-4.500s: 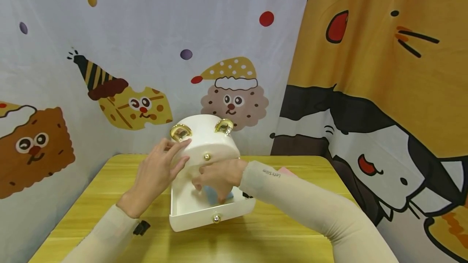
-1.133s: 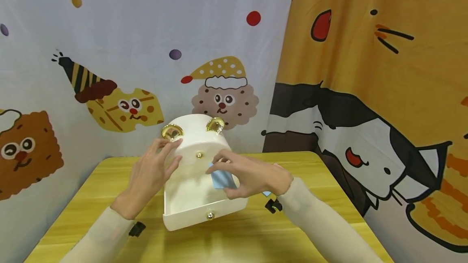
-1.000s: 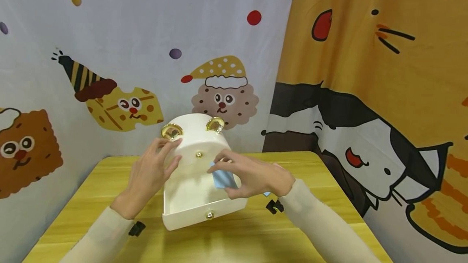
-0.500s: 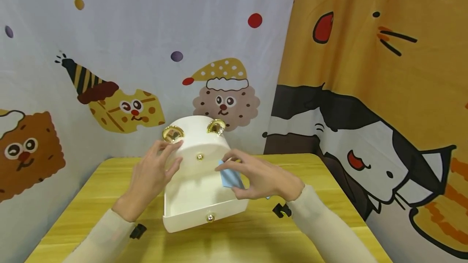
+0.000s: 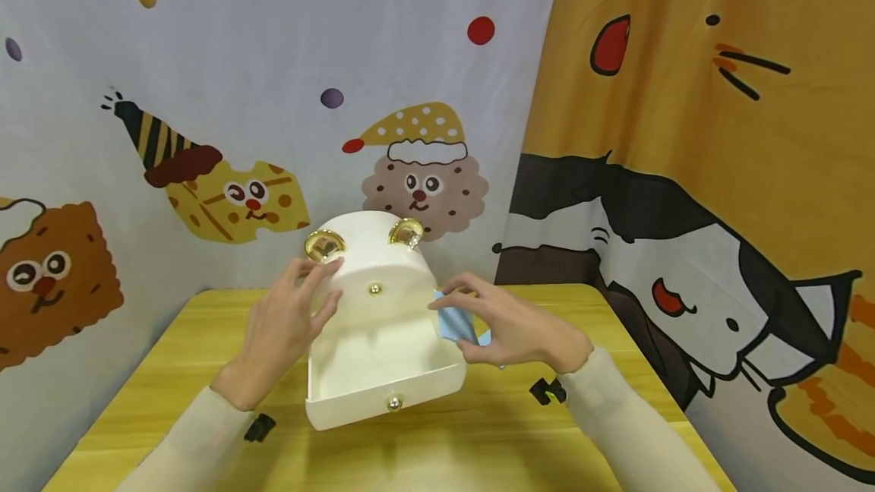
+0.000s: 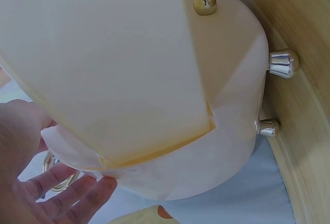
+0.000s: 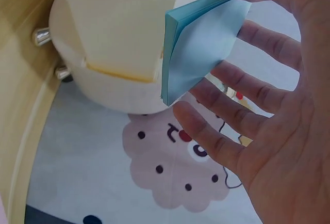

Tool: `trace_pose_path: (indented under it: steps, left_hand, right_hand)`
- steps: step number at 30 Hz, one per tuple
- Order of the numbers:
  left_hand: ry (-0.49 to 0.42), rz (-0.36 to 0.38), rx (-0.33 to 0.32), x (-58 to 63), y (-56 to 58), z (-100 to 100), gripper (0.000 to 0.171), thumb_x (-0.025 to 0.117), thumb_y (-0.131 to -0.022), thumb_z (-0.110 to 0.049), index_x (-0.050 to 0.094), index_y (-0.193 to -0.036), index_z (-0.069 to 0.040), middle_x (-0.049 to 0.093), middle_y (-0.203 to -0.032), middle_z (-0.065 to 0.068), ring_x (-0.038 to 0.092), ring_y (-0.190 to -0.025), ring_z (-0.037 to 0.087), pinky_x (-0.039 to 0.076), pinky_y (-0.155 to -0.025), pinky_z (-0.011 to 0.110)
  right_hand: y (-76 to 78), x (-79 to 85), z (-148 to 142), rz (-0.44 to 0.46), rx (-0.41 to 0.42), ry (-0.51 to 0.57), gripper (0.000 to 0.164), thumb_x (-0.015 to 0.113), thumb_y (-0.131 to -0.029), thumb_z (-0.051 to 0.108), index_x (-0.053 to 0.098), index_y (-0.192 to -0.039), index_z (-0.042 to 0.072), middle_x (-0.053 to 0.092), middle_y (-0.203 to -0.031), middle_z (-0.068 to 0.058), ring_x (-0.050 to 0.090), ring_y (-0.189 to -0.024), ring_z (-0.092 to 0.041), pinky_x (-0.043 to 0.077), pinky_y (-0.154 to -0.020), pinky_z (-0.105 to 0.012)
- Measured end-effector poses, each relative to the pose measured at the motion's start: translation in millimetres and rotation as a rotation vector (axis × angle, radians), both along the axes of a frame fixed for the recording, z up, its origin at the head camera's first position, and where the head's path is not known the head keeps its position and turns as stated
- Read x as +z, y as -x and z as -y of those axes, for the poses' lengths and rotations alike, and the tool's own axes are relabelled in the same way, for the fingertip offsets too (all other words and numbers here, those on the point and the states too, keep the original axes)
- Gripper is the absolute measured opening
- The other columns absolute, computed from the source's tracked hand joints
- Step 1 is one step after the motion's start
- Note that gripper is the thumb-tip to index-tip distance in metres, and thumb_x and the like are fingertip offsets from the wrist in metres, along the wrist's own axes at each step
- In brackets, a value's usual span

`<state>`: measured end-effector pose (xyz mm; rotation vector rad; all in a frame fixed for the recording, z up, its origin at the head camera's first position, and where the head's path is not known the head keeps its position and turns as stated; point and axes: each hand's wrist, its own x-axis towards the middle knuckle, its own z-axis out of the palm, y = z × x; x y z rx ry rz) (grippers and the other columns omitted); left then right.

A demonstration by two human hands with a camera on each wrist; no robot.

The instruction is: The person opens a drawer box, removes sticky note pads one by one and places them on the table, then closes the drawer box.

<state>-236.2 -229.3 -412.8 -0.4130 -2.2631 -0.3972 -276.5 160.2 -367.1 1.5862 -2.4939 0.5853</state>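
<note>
A white cabinet [image 5: 369,238] with two gold ears stands on the table, its lower drawer [image 5: 349,405] pulled out toward me. My left hand [image 5: 276,332] rests its fingers against the cabinet's left side, thumb spread apart. In the left wrist view, the fingertips [image 6: 105,182] touch the edge of the white shell. My right hand [image 5: 522,325] pinches a light blue pad of sticky notes [image 7: 203,48] between thumb and fingers. This pad [image 5: 454,321] is held at the drawer's right wall, tilted. Several thin sheets show along its edge.
Another light blue piece [image 5: 485,339] lies on the wooden table [image 5: 225,340], partly behind the right hand. A gold knob [image 5: 394,402] sticks out from the drawer front. Behind the table hangs a cartoon-printed curtain [image 5: 273,36].
The right hand has brought the blue sticky-note pad up from inside the drawer and moved it right, to the drawer's right side. The left hand stays against the cabinet.
</note>
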Motion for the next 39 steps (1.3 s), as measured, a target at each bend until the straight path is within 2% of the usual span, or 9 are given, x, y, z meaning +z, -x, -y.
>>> trace_pose_path:
  steps: [5,11,22,29,35,39]
  left_hand:
    - [0.004,0.000,0.001,-0.2,0.5,0.1,0.052,0.092,-0.102,-0.021,0.076,-0.151,-0.020,0.070,-0.126,0.017,0.055,-0.067,0.018,0.031,-0.044,0.019]
    - [0.003,-0.012,-0.012,-1.1,-0.1,0.1,0.051,0.093,-0.101,-0.020,0.077,-0.150,-0.020,0.071,-0.125,0.018,0.056,-0.068,0.019,0.031,-0.044,0.019]
    - [0.002,-0.016,-0.010,-0.2,-0.8,0.5,0.052,0.093,-0.101,-0.019,0.076,-0.150,-0.019,0.070,-0.124,0.018,0.053,-0.066,0.017,0.031,-0.044,0.019]
    - [0.005,-0.011,-0.006,0.9,-0.4,1.0,0.052,0.093,-0.101,-0.020,0.076,-0.150,-0.019,0.070,-0.125,0.017,0.052,-0.065,0.016,0.030,-0.043,0.018]
    - [0.006,-0.010,-0.007,1.6,-0.7,0.7,0.051,0.092,-0.101,-0.019,0.076,-0.150,-0.019,0.070,-0.125,0.018,0.053,-0.066,0.017,0.030,-0.044,0.018]
    - [0.005,-0.008,-0.008,1.7,-0.8,0.5,0.051,0.092,-0.101,-0.019,0.076,-0.150,-0.018,0.070,-0.125,0.018,0.054,-0.067,0.017,0.030,-0.044,0.018]
  right_hand:
    - [2.7,-5.1,-11.3,-0.012,-0.030,-0.007,0.063,0.088,-0.098,0.023,0.070,-0.158,0.026,0.061,-0.157,-0.006,0.068,-0.121,-0.017,0.065,-0.099,-0.035]
    - [4.5,-11.7,-26.7,-0.001,-0.060,-0.006,0.061,0.088,-0.097,0.020,0.072,-0.156,0.024,0.061,-0.156,-0.007,0.069,-0.114,-0.016,0.065,-0.090,-0.033]
    - [12.8,-22.6,-55.6,0.008,-0.118,0.003,0.061,0.090,-0.096,0.016,0.073,-0.155,0.025,0.063,-0.156,-0.008,0.070,-0.126,-0.018,0.065,-0.101,-0.041]
    - [17.2,-30.1,-71.0,0.029,-0.176,0.001,0.061,0.091,-0.097,0.015,0.073,-0.154,0.026,0.063,-0.156,-0.005,0.070,-0.127,-0.018,0.064,-0.100,-0.039]
    - [20.4,-34.6,-81.7,0.036,-0.218,-0.008,0.060,0.090,-0.097,0.014,0.073,-0.154,0.025,0.064,-0.156,-0.006,0.071,-0.130,-0.021,0.065,-0.100,-0.043]
    - [21.8,-36.5,-89.1,0.041,-0.252,-0.017,0.061,0.091,-0.096,0.013,0.073,-0.153,0.024,0.064,-0.156,-0.006,0.071,-0.126,-0.020,0.064,-0.097,-0.039]
